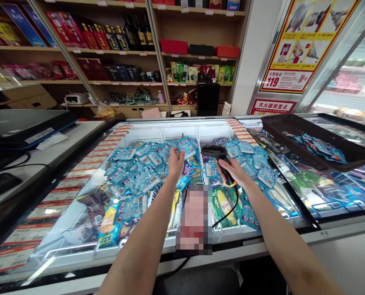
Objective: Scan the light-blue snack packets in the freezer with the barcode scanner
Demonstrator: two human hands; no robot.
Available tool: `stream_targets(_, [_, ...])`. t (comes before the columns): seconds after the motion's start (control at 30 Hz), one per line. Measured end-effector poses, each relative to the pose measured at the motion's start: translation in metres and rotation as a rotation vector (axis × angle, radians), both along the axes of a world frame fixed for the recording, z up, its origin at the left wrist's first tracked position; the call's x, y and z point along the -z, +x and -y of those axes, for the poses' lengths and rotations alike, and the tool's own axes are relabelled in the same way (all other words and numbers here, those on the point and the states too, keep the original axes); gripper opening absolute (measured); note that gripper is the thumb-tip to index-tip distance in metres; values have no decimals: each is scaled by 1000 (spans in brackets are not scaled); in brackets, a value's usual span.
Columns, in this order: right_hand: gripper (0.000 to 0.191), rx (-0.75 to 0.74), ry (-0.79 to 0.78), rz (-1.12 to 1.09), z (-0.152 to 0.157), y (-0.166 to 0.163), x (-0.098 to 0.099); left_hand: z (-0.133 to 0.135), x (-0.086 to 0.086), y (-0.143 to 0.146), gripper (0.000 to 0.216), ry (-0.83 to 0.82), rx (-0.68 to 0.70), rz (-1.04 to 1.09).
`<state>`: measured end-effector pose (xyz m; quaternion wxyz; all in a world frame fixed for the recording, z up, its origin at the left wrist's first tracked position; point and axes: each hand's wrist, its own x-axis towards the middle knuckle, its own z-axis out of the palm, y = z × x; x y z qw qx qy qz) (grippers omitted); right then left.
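Observation:
My right hand [234, 171] is wrapped round the grip of a black barcode scanner [213, 151], whose head faces left. A black cable [231, 211] hangs from its handle. To the left, my left hand [176, 162] has its fingers curled together at the edge of a blue snack packet [187, 148] with a printed label; the fingers seem to pinch it, though the contact is partly hidden. Many similar blue packets [142, 176] lie heaped on the left, and more blue packets [247, 157] lie on the right beyond the scanner. A blurred, phone-shaped object [195, 221] lies between my forearms.
The packets lie over a glass-topped chest freezer [176, 123] holding wrapped goods. A dark basket [348, 141] with some blue packets stands at the right. On the left counter [87, 131] sits a flat black device [28, 127]. Stocked shelves [115, 51] and a fire-safety poster [305, 41] are behind.

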<state>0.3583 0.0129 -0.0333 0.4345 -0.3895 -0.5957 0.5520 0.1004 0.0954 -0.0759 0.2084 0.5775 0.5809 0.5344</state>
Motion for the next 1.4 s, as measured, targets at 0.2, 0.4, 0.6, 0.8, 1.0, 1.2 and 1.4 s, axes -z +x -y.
stream_targets(0.2, [41,-15,-7,-12,1,1,-1,-1,1,0,38,-7,-19,-65])
stream_targets(0.4, [45,-16,-15,-15,2,0,-2,2,-1,1,37,-9,-23,-6])
stream_targets(0.6, [44,-22,18,14,2,0,-1,3,-4,1,34,21,-13,24])
stream_targets(0.8, [45,-26,18,29,2,0,-1,1,-2,1,37,-15,-31,-16])
stream_targets(1.0, [45,-12,-15,7,2,-2,-1,4,-5,4,30,22,-13,31])
stream_targets(1.2, [45,-27,-14,4,1,-2,0,8,-11,7,29,-30,-38,-28])
stream_targets(1.4, [43,-50,-6,-10,-1,-1,1,14,-19,11,29,-73,-62,-87])
